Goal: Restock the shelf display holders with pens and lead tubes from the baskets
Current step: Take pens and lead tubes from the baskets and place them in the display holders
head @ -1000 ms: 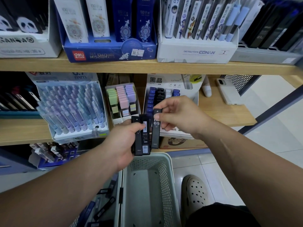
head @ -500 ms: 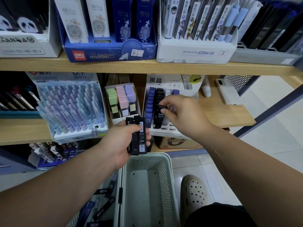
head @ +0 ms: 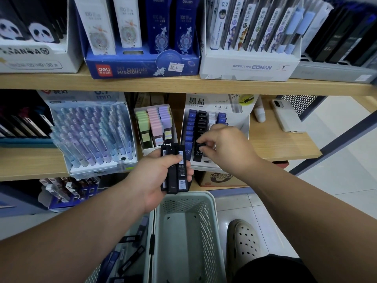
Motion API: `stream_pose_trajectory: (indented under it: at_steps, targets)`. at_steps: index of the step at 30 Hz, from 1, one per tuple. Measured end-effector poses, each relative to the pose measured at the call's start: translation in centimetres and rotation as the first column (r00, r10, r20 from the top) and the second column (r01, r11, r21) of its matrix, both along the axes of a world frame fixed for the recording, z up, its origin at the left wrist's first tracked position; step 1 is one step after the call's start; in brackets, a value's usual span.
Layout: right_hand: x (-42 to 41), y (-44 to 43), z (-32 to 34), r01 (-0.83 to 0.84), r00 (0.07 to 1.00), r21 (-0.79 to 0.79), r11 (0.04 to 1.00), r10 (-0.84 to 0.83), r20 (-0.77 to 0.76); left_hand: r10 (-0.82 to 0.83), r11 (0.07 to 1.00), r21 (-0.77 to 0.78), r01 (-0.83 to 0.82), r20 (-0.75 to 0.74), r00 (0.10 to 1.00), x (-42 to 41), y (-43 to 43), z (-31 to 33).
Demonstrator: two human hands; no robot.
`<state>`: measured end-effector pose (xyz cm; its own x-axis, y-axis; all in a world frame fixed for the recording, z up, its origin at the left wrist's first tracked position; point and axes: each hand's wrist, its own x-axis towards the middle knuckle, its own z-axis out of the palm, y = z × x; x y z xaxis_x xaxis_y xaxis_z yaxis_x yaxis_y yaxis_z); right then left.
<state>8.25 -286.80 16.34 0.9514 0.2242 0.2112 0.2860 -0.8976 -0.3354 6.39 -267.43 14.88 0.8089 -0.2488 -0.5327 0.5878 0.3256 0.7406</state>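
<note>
Hands differ: left hand point(head: 155, 178) grips black lead tubes point(head: 177, 178), right hand point(head: 227, 149) pinches 1 tube point(head: 197, 155) in display holder point(head: 243, 127).

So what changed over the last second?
The right hand carried one black lead tube from beside the bundle in the left hand forward into the black column of the display holder, still pinching it. The left hand keeps gripping its bundle; the basket stayed put.
</note>
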Motion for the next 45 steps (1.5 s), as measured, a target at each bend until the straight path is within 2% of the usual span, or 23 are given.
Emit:
stream_pose_trajectory:
  at_steps: [3,5,7,9,11,14,18,20,24,28,30,33,35,38,41,45]
  targets:
    - [-0.1,0.2,0.2,0.003,1.0,-0.025,1.0,-0.004,-0.024,-0.045,0.999,0.004,0.045,0.027,0.999,-0.2,0.0,0.1]
    - [-0.2,0.1,0.6,0.025,1.0,0.027,0.999,-0.025,-0.02,-0.071,0.997,0.011,0.071,0.052,0.996,-0.2,0.0,0.2]
    - [-0.2,0.4,1.3,0.085,0.995,0.204,0.975,-0.074,-0.06,-0.088,0.996,-0.007,0.088,0.079,0.993,-0.2,0.0,0.3]
    - [-0.2,1.0,2.0,0.158,0.973,0.431,0.889,-0.065,-0.224,-0.106,0.993,-0.037,0.11,0.107,0.989,-0.3,-0.1,0.5]
    - [-0.5,1.4,2.3,0.198,0.928,0.54,0.818,0.021,-0.371,-0.125,0.99,-0.051,0.132,0.129,0.984,-0.4,-0.2,0.6]
    - [-0.8,1.5,2.5,0.233,0.897,0.593,0.771,0.066,-0.437,-0.132,0.987,-0.071,0.142,0.125,0.983,-0.5,-0.4,0.7]
    - [-0.5,0.4,3.1,0.365,0.885,0.723,0.587,0.021,-0.465,-0.138,0.986,-0.08,0.145,0.094,0.986,-0.5,-0.4,0.6]
    - [-0.4,-0.3,3.1,0.39,0.89,0.753,0.531,-0.005,-0.457,-0.153,0.984,-0.078,0.16,0.088,0.984,-0.5,-0.4,0.6]
    - [-0.6,-0.9,2.8,0.395,0.88,0.755,0.524,0.019,-0.474,-0.154,0.985,-0.065,0.159,0.065,0.986,-0.6,-0.5,0.4]
    - [-0.3,-2.0,3.1,0.466,0.818,0.748,0.473,0.092,-0.568,-0.133,0.99,-0.042,0.136,0.064,0.989,-0.5,-0.8,0.1]
    - [-0.3,-2.5,3.1,0.486,0.782,0.719,0.497,0.12,-0.612,-0.117,0.993,-0.024,0.119,0.083,0.99,-0.5,-0.9,0.1]
    - [-0.6,-3.0,2.9,0.444,0.735,0.661,0.605,0.175,-0.655,-0.104,0.994,-0.003,0.105,0.112,0.988,-0.4,-0.8,0.1]
    - [-0.8,-3.0,3.0,0.384,0.696,0.64,0.665,0.247,-0.675,-0.098,0.995,0.027,0.095,0.125,0.987,-0.4,-0.8,-0.1]
    - [-1.0,-2.6,3.4,0.233,0.622,0.544,0.806,0.306,-0.721,-0.079,0.996,0.063,0.07,0.15,0.986,-0.5,-0.8,-0.2]
    - [-1.4,-1.7,3.3,0.183,0.511,0.573,0.798,0.421,-0.75,-0.068,0.997,0.055,0.061,0.145,0.987,-0.6,-1.0,-0.3]
    - [-1.2,-2.0,3.3,0.151,0.496,0.6,0.786,0.464,-0.734,-0.075,0.997,0.023,0.073,0.091,0.993,-0.7,-1.3,-0.2]
